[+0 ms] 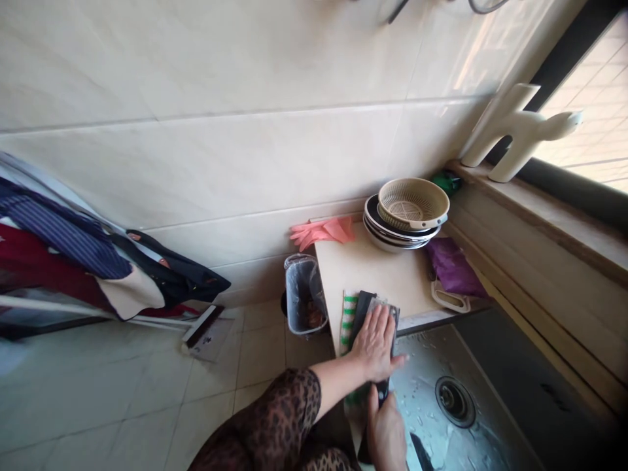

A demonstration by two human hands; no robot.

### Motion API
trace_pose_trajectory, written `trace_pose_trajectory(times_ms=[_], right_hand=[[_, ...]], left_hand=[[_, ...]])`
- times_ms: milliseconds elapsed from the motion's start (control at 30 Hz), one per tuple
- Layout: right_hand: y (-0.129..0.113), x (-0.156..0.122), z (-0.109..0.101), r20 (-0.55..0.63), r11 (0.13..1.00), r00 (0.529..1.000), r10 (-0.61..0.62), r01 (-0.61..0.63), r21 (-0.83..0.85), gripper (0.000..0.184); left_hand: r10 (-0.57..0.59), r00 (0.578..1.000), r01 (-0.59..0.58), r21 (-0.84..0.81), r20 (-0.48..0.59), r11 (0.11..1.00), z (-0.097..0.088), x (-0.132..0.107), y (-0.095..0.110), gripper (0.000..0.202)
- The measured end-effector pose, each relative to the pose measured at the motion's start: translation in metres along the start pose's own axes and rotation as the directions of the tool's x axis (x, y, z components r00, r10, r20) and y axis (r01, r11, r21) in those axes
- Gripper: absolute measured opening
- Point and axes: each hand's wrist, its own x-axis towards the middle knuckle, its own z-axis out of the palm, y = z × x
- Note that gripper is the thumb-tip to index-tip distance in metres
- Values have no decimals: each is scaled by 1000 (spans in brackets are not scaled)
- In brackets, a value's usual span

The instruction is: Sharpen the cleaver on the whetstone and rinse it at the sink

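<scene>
One head-worn view looks forward and down, from close above the hands (375, 343), onto a steel sink (490, 386).

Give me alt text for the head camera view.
Seen from above, a person's left hand in a leopard-print sleeve presses flat on a dark cleaver over a green-striped cloth, while the right hand grips its handle beside a steel sink. A basket colander sits on stacked plates nearby.

Cream countertop (373, 275): pink rubber gloves (321, 232) at back edge, stacked dark-rimmed plates (392, 239) at back corner, purple plastic bag (454, 268) beside them, green-striped cloth (349, 320) at front edge.
</scene>
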Motion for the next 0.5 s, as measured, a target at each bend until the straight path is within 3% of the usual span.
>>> trace_pose_trajectory(times_ms=[133,300,500], right_hand=[[-5,9,-6,-24,998,998,-51,51,-25,42],[15,-1,14,-42,998,998,-40,42,51,42],[4,10,3,-83,997,994,-67,70,32,38]], left_hand=[[-88,996,88,4,17,996,-3,12,-1,85],[-5,1000,5,-17,9,1000,0,-9,4,87],[-85,996,85,23,29,996,-2,9,1,88]])
